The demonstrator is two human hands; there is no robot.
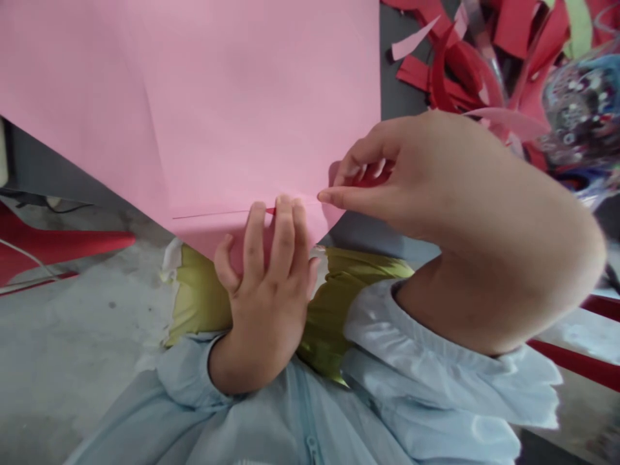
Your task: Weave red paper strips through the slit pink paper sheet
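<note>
A large pink paper sheet (pixel 261 97) covers most of the table in front of me, with another pink layer (pixel 198 232) showing below its straight lower edge. My left hand (pixel 271 278) presses flat along that edge, fingers spread and stretched out. A small red bit (pixel 270 210) shows between its fingers; what it belongs to is hidden. At the right end of the same edge, my right hand (pixel 387 174) is closed in a pinch, thumb tip at the paper. Something dark red shows in the shadow behind its thumb, too unclear to name.
Red and pink paper strips (pixel 455 71) lie heaped at the upper right, beside a clear bag of small shiny pieces (pixel 576 110). The dark table (pixel 53 161) shows past the paper's left edge. A red chair-like piece (pixel 62 242) stands on the floor at left.
</note>
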